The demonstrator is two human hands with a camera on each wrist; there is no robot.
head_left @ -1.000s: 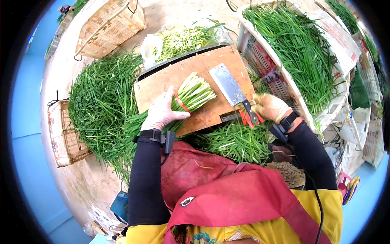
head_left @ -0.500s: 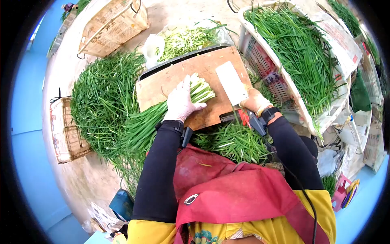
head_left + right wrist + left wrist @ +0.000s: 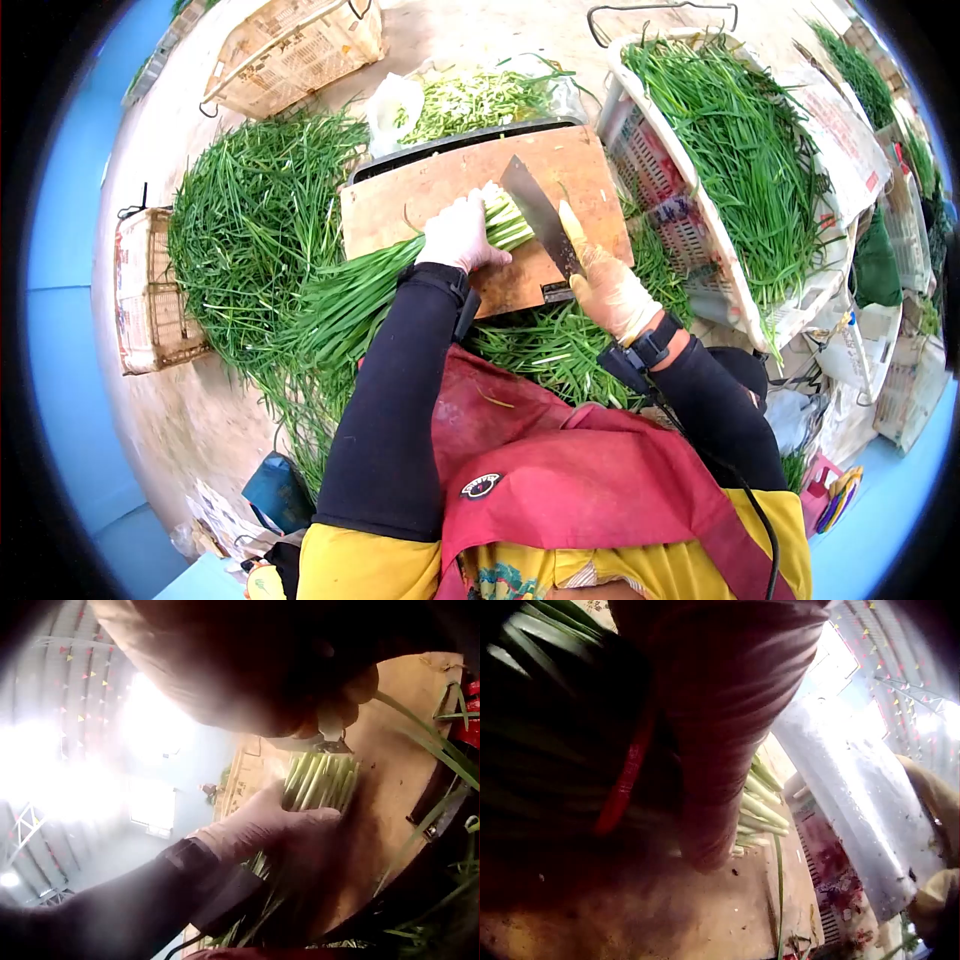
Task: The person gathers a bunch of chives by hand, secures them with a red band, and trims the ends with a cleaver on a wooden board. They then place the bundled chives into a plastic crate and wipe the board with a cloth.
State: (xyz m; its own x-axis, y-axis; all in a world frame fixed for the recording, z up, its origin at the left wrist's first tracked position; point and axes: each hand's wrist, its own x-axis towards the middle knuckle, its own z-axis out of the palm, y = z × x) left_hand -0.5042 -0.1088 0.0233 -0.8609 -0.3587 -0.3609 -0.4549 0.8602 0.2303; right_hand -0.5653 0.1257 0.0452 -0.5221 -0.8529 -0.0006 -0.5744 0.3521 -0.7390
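Note:
On the wooden board [image 3: 400, 200] the gloved left hand [image 3: 458, 235] grips a bundle of green stalks [image 3: 350, 295], its pale cut ends [image 3: 508, 222] sticking out to the right of the fingers. A red band [image 3: 622, 780] circles the bundle in the left wrist view. The gloved right hand [image 3: 612, 290] holds a cleaver [image 3: 540, 215] by its handle, the blade raised just right of the stalk ends. In the right wrist view, the left hand [image 3: 262, 821] lies around the bundle below the right hand [image 3: 247, 667].
A large heap of green leaves [image 3: 265, 210] lies left of the board. A crate of leaves [image 3: 720, 150] stands to the right. Cut pieces [image 3: 475, 105] fill a bag behind the board. Loose leaves [image 3: 560, 350] lie between board and apron [image 3: 590, 480].
The right hand has picked up the cleaver from the board, and the blade now stands on edge beside the stalks. The left hand has shifted right along the bundle, nearer the cut ends.

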